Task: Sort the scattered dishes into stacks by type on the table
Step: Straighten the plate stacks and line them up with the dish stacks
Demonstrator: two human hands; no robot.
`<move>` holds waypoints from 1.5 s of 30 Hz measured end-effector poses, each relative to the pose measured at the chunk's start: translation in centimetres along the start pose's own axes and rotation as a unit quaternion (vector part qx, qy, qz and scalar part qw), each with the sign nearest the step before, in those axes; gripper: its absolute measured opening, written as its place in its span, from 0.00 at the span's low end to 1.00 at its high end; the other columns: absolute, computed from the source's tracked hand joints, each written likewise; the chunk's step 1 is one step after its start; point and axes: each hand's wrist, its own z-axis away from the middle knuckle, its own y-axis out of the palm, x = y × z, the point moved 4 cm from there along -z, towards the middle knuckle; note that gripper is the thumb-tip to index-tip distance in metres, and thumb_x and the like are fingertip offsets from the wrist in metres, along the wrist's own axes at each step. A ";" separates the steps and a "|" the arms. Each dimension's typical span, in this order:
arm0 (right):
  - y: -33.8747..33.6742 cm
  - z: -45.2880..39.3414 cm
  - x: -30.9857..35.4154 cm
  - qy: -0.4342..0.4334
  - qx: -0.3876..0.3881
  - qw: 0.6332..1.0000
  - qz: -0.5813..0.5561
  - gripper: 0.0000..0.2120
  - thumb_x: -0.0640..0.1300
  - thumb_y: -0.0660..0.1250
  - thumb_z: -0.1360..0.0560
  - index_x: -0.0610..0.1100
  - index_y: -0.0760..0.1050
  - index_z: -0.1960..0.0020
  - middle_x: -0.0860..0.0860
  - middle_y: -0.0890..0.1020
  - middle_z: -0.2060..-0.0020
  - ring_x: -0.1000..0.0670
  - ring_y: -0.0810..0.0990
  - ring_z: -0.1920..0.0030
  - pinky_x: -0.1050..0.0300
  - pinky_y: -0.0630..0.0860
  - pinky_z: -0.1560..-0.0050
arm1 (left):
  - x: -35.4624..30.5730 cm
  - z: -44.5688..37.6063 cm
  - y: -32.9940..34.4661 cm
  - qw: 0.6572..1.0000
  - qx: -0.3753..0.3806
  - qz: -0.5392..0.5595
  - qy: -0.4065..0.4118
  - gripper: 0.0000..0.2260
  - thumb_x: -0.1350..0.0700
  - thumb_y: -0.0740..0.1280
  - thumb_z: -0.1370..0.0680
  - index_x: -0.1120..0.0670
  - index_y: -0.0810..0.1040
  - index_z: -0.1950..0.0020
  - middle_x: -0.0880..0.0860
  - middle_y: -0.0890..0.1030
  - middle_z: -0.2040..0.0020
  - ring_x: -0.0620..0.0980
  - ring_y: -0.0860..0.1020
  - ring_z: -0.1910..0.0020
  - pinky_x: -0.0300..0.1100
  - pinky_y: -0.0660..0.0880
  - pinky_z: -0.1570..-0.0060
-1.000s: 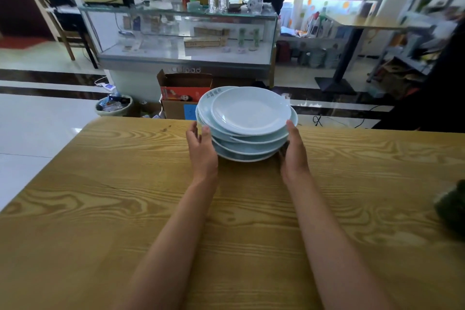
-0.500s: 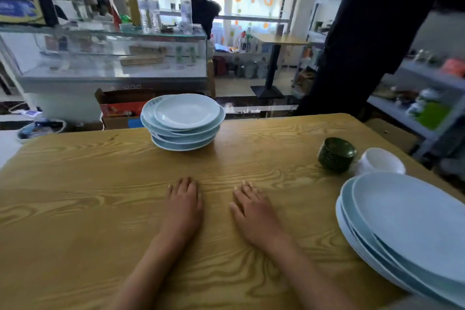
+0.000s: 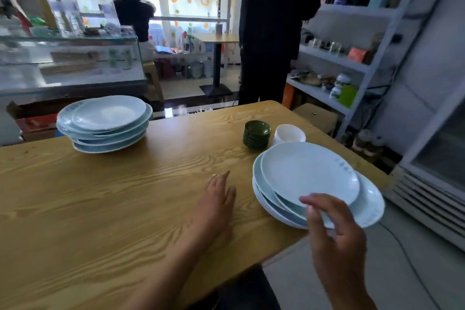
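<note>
At the far left of the wooden table sits a stack of pale blue plates, loosely aligned and near the far edge. Toward the middle, the person's left hand lies flat on the wood, fingers straight and together, holding nothing. Behind it, a stack of small green saucers stands just beside a stack of white bowls. At the right corner, a second, uneven pile of large blue plates juts past the table edge. The right hand hovers at its near rim, fingers spread and lightly curled, gripping nothing. The sorting appears nearly done; the step in hand looks like tidying this right pile. The next move likely calls for both hands to steady the overhanging plates and square them up, or draw them onto the table.
</note>
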 end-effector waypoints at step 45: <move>13.6 -7.3 -5.4 0.383 0.181 0.818 -0.390 0.17 0.52 0.55 0.19 0.44 0.80 0.49 0.45 0.85 0.56 0.43 0.82 0.53 0.51 0.76 0.50 | 4.6 -0.9 -12.5 0.939 0.014 0.193 -0.285 0.15 0.51 0.72 0.26 0.52 0.73 0.43 0.56 0.80 0.50 0.56 0.82 0.56 0.51 0.82 0.63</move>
